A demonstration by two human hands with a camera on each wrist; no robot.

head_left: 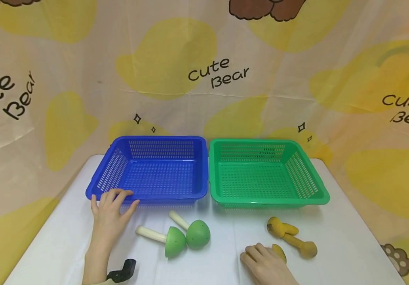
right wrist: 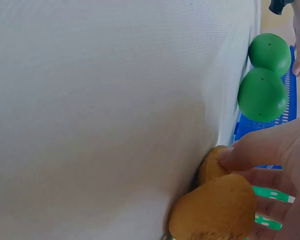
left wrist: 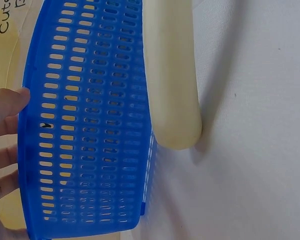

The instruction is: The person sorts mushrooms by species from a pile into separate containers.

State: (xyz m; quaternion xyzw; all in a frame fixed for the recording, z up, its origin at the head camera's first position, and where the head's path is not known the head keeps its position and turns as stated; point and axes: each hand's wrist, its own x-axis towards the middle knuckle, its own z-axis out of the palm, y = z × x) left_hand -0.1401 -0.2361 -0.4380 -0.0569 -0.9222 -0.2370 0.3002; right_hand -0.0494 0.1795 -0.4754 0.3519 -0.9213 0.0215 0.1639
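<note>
My left hand [head_left: 109, 213] is spread at the front left rim of the blue basket [head_left: 147, 198], fingertips right at the edge. In the left wrist view its fingers [left wrist: 5, 107] lie along that rim, beside the pale stem of a toy mushroom [left wrist: 172, 75]. My right hand [head_left: 266, 263] grips a yellow-brown bulb-ended toy [head_left: 279, 252] low on the table, with its thumb on top in the right wrist view. The palm and fingers hide part of the toy [right wrist: 215, 207]. Two similar yellow pieces [head_left: 277, 227] [head_left: 307, 249] lie just beyond that hand.
Two green-capped toy mushrooms [head_left: 175, 241] [head_left: 198, 234] lie side by side between the hands, stems toward the upper left. A green basket [head_left: 268, 204] stands right of the blue one. A printed cloth [head_left: 175, 59] hangs behind the white table [head_left: 222, 269].
</note>
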